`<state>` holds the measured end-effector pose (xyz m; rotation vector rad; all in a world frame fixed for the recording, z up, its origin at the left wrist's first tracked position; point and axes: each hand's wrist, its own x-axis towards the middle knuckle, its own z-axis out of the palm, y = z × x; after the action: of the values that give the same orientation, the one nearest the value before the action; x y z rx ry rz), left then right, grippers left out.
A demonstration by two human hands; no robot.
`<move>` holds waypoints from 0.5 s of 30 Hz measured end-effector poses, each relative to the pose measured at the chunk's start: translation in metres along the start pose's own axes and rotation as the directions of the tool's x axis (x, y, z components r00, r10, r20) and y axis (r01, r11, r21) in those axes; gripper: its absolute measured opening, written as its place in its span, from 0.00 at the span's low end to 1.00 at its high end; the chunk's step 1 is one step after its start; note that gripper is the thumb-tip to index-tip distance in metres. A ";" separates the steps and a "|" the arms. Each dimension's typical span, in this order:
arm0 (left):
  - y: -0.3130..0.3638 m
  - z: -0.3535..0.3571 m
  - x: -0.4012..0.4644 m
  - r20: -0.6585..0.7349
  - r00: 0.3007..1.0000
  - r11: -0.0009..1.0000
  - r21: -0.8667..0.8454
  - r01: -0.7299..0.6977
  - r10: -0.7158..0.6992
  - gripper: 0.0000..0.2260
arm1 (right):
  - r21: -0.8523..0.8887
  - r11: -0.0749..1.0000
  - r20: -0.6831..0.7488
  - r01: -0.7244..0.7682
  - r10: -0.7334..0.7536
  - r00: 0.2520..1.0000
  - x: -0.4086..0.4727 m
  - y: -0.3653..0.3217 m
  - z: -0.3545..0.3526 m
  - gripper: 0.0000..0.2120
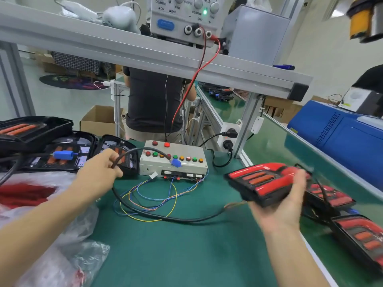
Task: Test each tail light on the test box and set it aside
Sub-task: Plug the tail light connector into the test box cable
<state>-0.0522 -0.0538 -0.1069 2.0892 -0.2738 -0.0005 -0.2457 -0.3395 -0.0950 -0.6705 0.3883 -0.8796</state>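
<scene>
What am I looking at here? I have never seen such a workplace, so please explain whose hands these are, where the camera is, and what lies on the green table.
There is one picture, from a camera worn on a person's head, looking down at their own two bare hands; no robot is present. The left hand grips a thick black cable that ends in a blue plug. The right hand holds a red and black plastic tail light. On the green table mat stands a grey test box with coloured round buttons and thin coloured wires. More tail lights lie at both sides, and clear plastic bags lie at the left. A grey power supply sits on the shelf above.
</scene>
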 end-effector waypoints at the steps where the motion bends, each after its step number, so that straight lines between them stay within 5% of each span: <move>1: 0.002 0.000 -0.001 -0.038 0.999 1.000 0.012 -0.029 0.029 0.09 | -0.038 0.998 0.003 -0.058 0.058 0.998 -0.002 0.006 -0.003 0.24; 6: 0.014 0.002 -0.009 -0.043 0.986 0.987 -0.003 -0.161 0.161 0.06 | -0.196 0.918 -0.194 -0.346 0.309 0.931 0.016 0.027 -0.029 0.20; 11: 0.018 0.009 -0.031 -0.047 0.881 0.845 0.309 -0.436 0.471 0.05 | -0.594 0.745 -0.244 -0.303 0.192 0.950 0.035 0.016 -0.034 0.20; 13: 0.020 0.014 -0.035 -0.069 0.850 0.810 0.354 -0.468 0.521 0.05 | -0.839 0.509 -0.230 -0.191 -0.015 0.973 0.034 0.010 -0.031 0.27; 15: 0.022 0.018 -0.034 -0.096 0.838 0.800 0.375 -0.469 0.537 0.05 | -0.995 0.104 -0.024 0.003 -0.260 0.965 0.020 0.004 -0.023 0.25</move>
<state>-0.0917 -0.0731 -0.1007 2.2681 -0.7513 0.6176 -0.2446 -0.3624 -0.1149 -1.9743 1.1989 -0.7489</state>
